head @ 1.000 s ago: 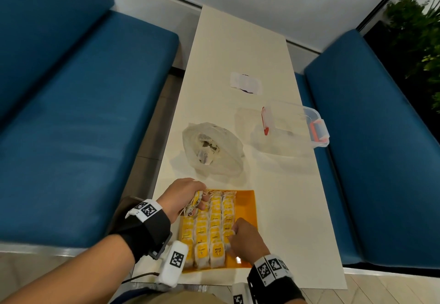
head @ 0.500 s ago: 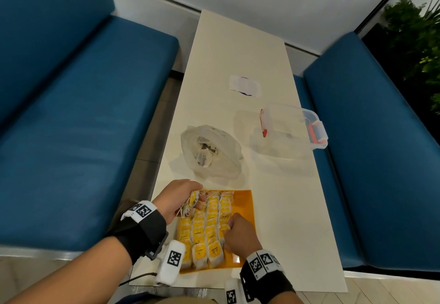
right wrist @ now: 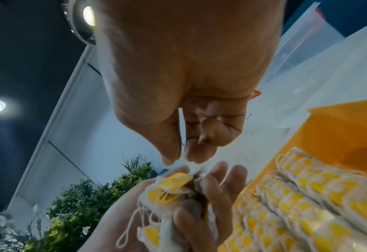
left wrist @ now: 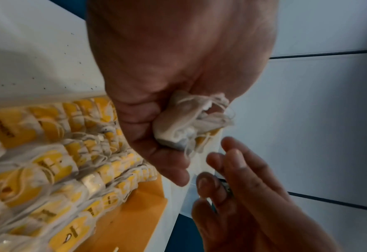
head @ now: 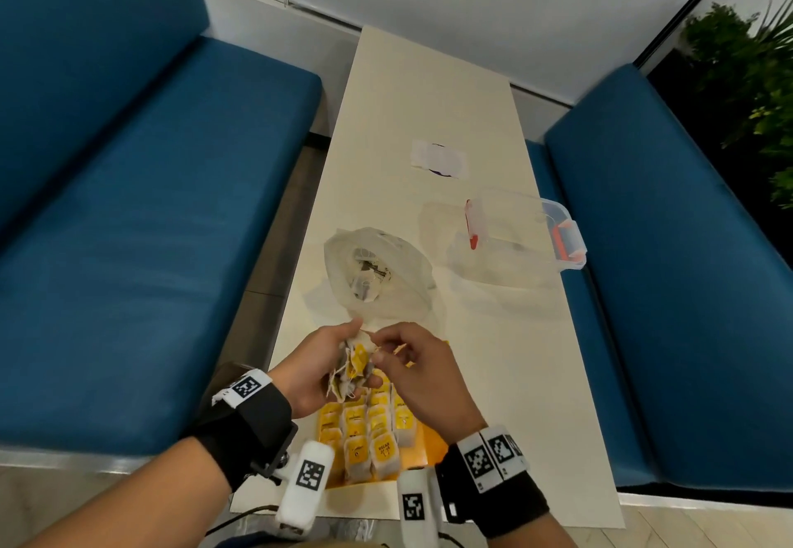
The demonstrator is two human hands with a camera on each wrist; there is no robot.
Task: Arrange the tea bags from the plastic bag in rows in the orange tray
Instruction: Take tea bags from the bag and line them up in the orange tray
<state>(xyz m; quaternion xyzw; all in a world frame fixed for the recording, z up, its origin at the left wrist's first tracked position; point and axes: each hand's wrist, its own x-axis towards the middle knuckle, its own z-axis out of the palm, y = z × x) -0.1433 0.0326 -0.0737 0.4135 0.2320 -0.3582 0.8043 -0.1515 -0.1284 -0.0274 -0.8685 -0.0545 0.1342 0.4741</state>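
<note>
Above the orange tray (head: pixel 433 446), the left hand (head: pixel 315 369) clutches bunched tea bags (head: pixel 354 369) (strings dangling) as the right hand (head: pixel 418 369) pinches a string at the bunch.

My two wrists, as worn.
Each bare forearm carries a black wrist strap: left strap (head: pixel 253 421), right strap (head: pixel 497 491). White blocks on them bear black-and-white square markers. A thin dark cable (head: pixel 240 519) trails below my left unit.

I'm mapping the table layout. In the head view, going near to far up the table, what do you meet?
orange tray → bunch of tea bags held in the left hand → plastic bag → clear container → white paper slip
</note>
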